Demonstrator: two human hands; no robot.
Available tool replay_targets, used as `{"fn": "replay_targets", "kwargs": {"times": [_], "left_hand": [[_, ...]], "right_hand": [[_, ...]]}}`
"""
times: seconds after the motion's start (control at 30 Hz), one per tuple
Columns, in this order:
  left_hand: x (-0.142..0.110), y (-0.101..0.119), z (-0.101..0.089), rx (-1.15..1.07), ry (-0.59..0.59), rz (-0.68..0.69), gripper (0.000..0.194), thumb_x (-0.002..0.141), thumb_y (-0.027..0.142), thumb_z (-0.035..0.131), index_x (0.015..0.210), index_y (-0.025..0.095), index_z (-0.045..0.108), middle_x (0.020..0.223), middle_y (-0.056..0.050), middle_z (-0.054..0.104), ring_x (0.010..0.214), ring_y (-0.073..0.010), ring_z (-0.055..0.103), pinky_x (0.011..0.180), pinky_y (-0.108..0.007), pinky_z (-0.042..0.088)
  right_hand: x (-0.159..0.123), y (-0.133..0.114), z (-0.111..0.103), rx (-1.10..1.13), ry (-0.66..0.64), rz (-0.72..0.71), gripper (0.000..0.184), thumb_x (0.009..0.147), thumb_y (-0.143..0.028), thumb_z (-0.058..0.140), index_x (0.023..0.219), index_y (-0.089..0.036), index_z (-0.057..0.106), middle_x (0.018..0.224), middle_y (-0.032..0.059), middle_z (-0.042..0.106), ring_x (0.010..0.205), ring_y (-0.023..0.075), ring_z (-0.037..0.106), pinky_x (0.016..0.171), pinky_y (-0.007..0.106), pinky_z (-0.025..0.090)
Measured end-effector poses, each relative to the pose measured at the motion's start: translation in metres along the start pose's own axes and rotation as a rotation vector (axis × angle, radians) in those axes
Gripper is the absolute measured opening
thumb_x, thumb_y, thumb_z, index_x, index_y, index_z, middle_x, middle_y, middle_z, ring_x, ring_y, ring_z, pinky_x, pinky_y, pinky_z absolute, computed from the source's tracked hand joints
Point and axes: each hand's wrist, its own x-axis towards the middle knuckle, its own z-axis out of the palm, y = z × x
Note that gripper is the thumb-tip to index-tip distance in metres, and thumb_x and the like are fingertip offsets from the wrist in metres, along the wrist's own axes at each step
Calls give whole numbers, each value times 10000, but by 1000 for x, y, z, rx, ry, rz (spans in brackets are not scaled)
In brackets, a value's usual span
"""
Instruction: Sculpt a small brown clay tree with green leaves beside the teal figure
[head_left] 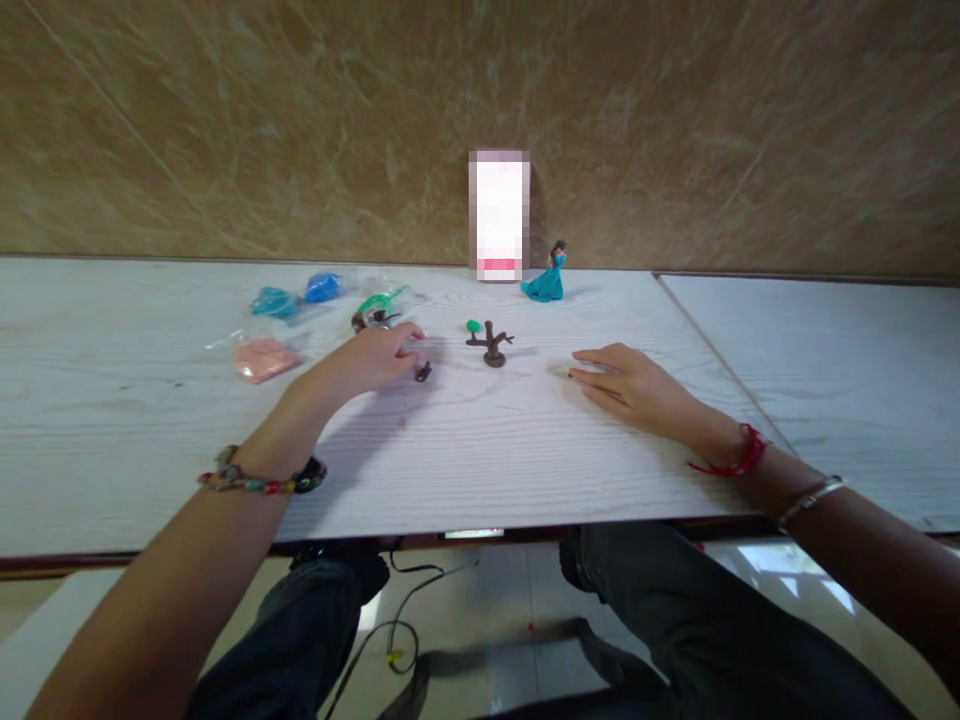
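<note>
A small brown clay tree (493, 345) stands upright on a round base, with a green blob of clay (473, 326) on its left branch. To its left, my left hand (379, 358) has thumb and forefinger apart, just above a little brown clay lump (424, 371) on the table. That hand also partly covers a bag with dark brown clay (369, 320). On the other side of the tree, my right hand (630, 385) rests with fingers stretched out. A tiny dark speck shows at one fingertip; what it is I cannot make out.
Bags of teal (274, 302), blue (323, 288), green (379, 301) and peach clay (264, 360) lie at the left. A blurred phone-like screen (499, 215) leans against the wall (675, 130). Beside it stands a figurine in a teal dress (547, 280). The white table (465, 480) has a near edge.
</note>
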Motion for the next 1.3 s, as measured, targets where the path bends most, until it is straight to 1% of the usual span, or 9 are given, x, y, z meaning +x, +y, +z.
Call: {"fn": "replay_targets", "kwargs": {"times": [0.13,0.2,0.37,0.53,0.73,1.0,1.13,1.23,1.3], "left_hand": [[1,-2,2,-6,11,10,470,746,332,386,1161,138,490,748,-52,622,648,-183,558,577,-248,371],[3,-5,3,-25,20,24,478,746,342,383,1165,137,485,737,-50,619,639,-182,556,573,-248,371],[4,-10,6,-53,14,30,481,742,354,377,1161,146,489,756,-50,627,632,-184,557,576,-254,378],[3,-10,5,-60,20,40,484,742,358,379,1157,137,494,760,-54,633,660,-192,567,607,-260,389],[4,-11,5,-63,26,52,492,741,351,378,1170,133,482,805,-66,642,695,-202,576,626,-269,404],[9,-16,10,-75,58,68,445,747,324,384,1128,136,519,745,-57,638,634,-185,566,594,-261,398],[8,-13,9,-103,130,99,370,774,330,365,1022,150,572,728,-50,638,641,-176,559,610,-264,398],[5,-5,4,-145,224,112,343,797,347,346,935,158,597,766,-58,650,671,-180,565,637,-278,406],[2,1,0,-164,292,114,332,802,351,350,897,161,605,795,-61,654,697,-180,567,668,-284,409]], "right_hand": [[1,0,0,-2,-23,8,382,886,-333,356,1224,-226,499,1302,95,459,1089,259,469,838,449,420],[1,0,1,19,-11,-10,363,883,-311,367,1197,-220,525,1281,91,482,1069,249,481,841,438,424],[0,2,4,92,118,-45,292,856,-227,422,1079,-183,605,1117,93,595,980,210,532,831,380,450],[3,4,9,167,242,37,315,836,-238,460,1107,-126,575,1025,131,624,940,212,563,807,373,486],[14,7,11,204,157,93,300,838,-281,465,1066,-138,597,1048,133,614,971,226,559,835,403,480],[46,3,0,302,-33,-53,174,824,-198,473,775,-151,633,809,75,631,817,176,557,760,337,462],[52,7,-5,485,-49,14,132,791,-214,500,733,-171,611,759,41,620,741,145,549,705,311,443],[63,7,-7,769,102,186,127,746,-289,554,762,-174,606,755,28,614,689,130,546,637,294,429],[74,3,-8,1007,220,254,205,711,-344,587,824,-174,608,786,29,610,722,132,551,629,290,424]]}}
